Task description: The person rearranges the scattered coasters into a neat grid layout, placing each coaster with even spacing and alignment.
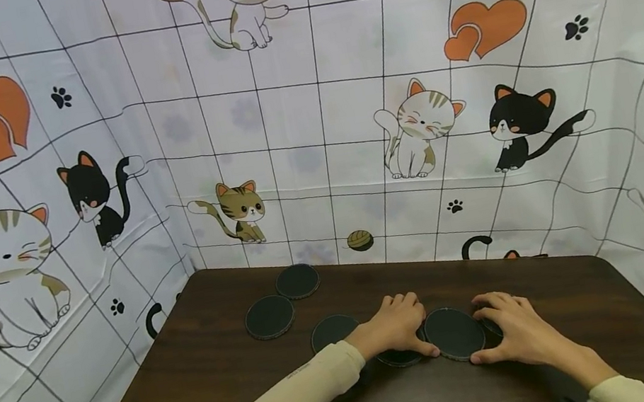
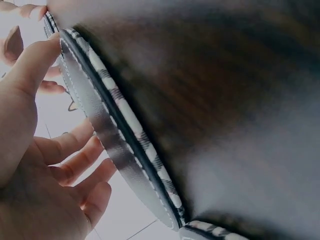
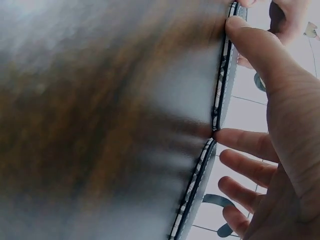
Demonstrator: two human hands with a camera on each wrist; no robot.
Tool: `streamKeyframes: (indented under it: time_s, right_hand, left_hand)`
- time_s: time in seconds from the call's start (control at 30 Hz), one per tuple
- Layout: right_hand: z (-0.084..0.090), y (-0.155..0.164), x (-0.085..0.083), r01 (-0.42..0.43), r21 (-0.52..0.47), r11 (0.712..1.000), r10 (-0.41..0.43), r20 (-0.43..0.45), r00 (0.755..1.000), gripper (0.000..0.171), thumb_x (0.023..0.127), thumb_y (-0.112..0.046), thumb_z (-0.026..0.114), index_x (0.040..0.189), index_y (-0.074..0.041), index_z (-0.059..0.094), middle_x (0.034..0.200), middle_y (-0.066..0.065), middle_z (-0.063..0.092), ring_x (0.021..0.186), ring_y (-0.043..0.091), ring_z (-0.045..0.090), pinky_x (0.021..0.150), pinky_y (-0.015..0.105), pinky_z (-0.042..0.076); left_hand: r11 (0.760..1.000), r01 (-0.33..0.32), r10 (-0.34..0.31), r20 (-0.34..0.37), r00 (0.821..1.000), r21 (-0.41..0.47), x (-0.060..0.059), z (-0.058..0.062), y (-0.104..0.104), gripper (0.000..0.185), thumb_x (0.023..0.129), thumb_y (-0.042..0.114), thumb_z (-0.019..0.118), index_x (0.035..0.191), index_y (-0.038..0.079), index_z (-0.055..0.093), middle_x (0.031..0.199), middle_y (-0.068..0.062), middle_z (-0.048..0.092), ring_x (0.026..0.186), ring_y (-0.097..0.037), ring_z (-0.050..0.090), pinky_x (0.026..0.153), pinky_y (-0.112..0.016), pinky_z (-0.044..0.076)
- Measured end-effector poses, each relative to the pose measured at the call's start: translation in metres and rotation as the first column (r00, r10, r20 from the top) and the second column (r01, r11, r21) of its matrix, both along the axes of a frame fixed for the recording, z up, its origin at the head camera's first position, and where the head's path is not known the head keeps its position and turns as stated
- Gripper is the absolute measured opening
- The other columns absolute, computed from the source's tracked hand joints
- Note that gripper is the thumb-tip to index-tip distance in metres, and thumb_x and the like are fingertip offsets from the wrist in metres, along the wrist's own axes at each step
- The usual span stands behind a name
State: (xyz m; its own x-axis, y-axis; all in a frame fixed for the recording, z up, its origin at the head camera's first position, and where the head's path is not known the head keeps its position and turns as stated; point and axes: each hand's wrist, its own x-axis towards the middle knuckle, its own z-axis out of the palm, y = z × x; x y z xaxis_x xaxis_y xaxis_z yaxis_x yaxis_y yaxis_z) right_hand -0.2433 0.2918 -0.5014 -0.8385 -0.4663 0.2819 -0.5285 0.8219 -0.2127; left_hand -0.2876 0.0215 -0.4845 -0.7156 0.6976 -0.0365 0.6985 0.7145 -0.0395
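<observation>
On the brown tabletop (image 1: 186, 383), a central dark disc (image 1: 454, 333) lies at the head view's 5 o'clock. At its 9 o'clock, the left hand (image 1: 394, 326) reaches over another disc, fingers loosely bent; at 3 o'clock, the right hand (image 1: 520, 333) spreads relaxed fingers. 3 more discs (image 1: 334, 329) lie toward 10 o'clock.
</observation>
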Motion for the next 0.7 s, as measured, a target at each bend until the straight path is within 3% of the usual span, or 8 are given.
streamKeyframes:
  time_s: [0.17, 0.3, 0.5, 0.7]
  right_hand:
    - [0.002, -0.004, -0.002, 0.005, -0.042, 0.999, -0.005, -0.012, 1.0, 0.077, 0.076, -0.071, 0.077, 0.12, -0.007, 0.072, 0.139, 0.017, 0.054, 0.127, 0.043, 0.047, 0.099, 0.065, 0.029]
    - [0.007, -0.012, -0.007, -0.011, -0.065, 0.998, 0.01, -0.02, 1.0, 0.076, 0.08, -0.066, 0.077, 0.126, -0.006, 0.07, 0.142, 0.019, 0.052, 0.128, 0.042, 0.046, 0.102, 0.065, 0.027]
    - [0.015, -0.026, -0.019, -0.061, -0.072, 0.996, 0.059, -0.033, 0.998, 0.074, 0.083, -0.061, 0.077, 0.129, -0.004, 0.068, 0.145, 0.02, 0.048, 0.128, 0.045, 0.045, 0.102, 0.066, 0.026]
    - [0.021, -0.045, -0.035, -0.089, -0.083, 0.993, 0.086, -0.039, 0.996, 0.073, 0.084, -0.06, 0.077, 0.131, -0.005, 0.066, 0.146, 0.019, 0.047, 0.129, 0.046, 0.045, 0.103, 0.066, 0.026]
  left_hand:
    - [0.996, -0.024, 0.02, -0.038, 0.999, -0.091, 0.008, 0.003, 0.002, 0.076, 0.086, 0.078, 0.058, 0.135, 0.021, 0.06, 0.133, 0.003, 0.048, 0.126, -0.016, 0.045, 0.104, -0.037, 0.036]
    - [0.992, -0.039, 0.032, -0.059, 0.998, -0.118, 0.014, 0.01, -0.003, 0.082, 0.089, 0.077, 0.054, 0.147, 0.02, 0.051, 0.144, 0.002, 0.046, 0.134, -0.017, 0.04, 0.108, -0.038, 0.034]
    - [0.998, -0.056, 0.057, -0.028, 0.998, 0.016, 0.01, 0.027, -0.03, 0.074, 0.095, 0.068, 0.055, 0.153, 0.023, 0.045, 0.148, 0.0, 0.044, 0.138, -0.021, 0.038, 0.111, -0.043, 0.032]
    - [0.978, -0.11, 0.113, -0.008, 0.994, 0.175, -0.001, 0.04, -0.064, 0.069, 0.098, 0.059, 0.059, 0.154, 0.021, 0.044, 0.148, -0.004, 0.044, 0.139, -0.024, 0.037, 0.11, -0.047, 0.032]
